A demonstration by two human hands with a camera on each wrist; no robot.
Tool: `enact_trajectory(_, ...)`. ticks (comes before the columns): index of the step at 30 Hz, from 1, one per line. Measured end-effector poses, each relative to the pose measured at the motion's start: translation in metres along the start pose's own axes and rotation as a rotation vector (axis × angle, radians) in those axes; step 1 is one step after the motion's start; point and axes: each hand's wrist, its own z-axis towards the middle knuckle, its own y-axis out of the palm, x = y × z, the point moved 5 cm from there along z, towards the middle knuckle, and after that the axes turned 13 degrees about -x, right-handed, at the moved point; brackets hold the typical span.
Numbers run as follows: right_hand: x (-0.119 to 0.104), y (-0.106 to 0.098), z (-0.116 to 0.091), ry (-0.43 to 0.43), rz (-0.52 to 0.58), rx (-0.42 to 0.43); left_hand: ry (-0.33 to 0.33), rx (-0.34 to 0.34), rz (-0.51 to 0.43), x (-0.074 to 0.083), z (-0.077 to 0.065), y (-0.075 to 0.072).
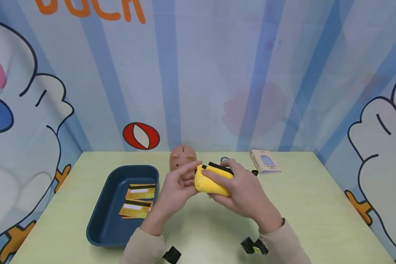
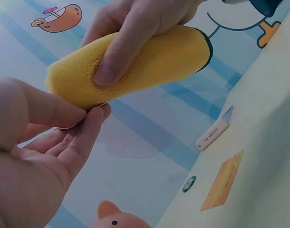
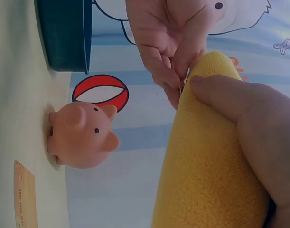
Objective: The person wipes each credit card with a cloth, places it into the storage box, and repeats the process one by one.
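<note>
My right hand [image 1: 245,187] grips a yellow plush pouch [image 1: 214,183] with a black zipper strip along its top, thumb laid across the soft side. At the pouch's left end, my left hand [image 1: 176,187] has thumb and fingers pinched together. In the right wrist view a thin flat thing [image 3: 182,87] with a pale edge shows between these fingertips, against the pouch; its kind is too hidden to tell. The left wrist view has the pouch [image 2: 154,59] tilted above the left fingers. The pouch's inside is out of sight.
On the left stands a dark blue tray [image 1: 100,220] with gold cards [image 1: 136,209] in it. A pink piggy bank [image 1: 182,156] stands behind my hands. Back right lie a small box [image 1: 265,161] and a round blue thing [image 1: 224,159]. Another card [image 2: 223,183] lies on the table.
</note>
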Motion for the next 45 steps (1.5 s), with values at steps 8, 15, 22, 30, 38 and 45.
enact_trajectory(8,0.013,-0.008,-0.005,0.052,0.029,-0.023,0.016,0.091,-0.008,0.008,-0.003,-0.009)
enact_trajectory(15,0.02,-0.01,-0.007,0.104,0.011,-0.028,-0.004,0.112,-0.013,0.013,-0.005,-0.012)
enact_trajectory(22,0.026,-0.015,-0.011,0.127,-0.006,0.006,-0.037,0.125,0.012,0.013,-0.007,-0.011)
enact_trajectory(30,0.032,-0.021,-0.013,0.129,0.024,0.021,-0.139,0.153,0.163,0.012,-0.014,-0.027)
enact_trajectory(38,0.029,-0.022,-0.012,0.125,0.051,0.021,-0.215,0.213,0.413,0.038,-0.042,-0.074)
enact_trajectory(45,0.028,-0.021,-0.012,0.129,0.062,0.025,-0.296,0.224,0.543,0.046,-0.075,-0.124)
